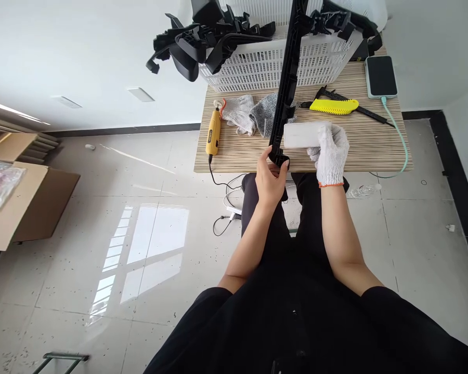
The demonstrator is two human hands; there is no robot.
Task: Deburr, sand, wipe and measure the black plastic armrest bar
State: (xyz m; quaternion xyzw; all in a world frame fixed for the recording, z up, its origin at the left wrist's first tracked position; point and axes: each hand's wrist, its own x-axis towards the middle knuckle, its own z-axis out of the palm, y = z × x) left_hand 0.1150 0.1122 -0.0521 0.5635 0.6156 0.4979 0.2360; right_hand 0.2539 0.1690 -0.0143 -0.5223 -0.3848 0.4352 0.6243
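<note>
Table (pixel 374 150): long black bar (pixel 286 88) runs from near edge up past the far basket (pixel 257 65). Looks stiff, light, smooth plastic; best held low. Left hand (pixel 271 179), bare, pinches its near end. Right hand (pixel 331 150), gloved, clamps white block (pixel 306 134) against bar's right side.

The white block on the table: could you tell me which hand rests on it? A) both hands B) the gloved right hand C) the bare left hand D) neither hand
B: the gloved right hand lies on the white block, while the bare left hand grips the long black plastic part.
</note>
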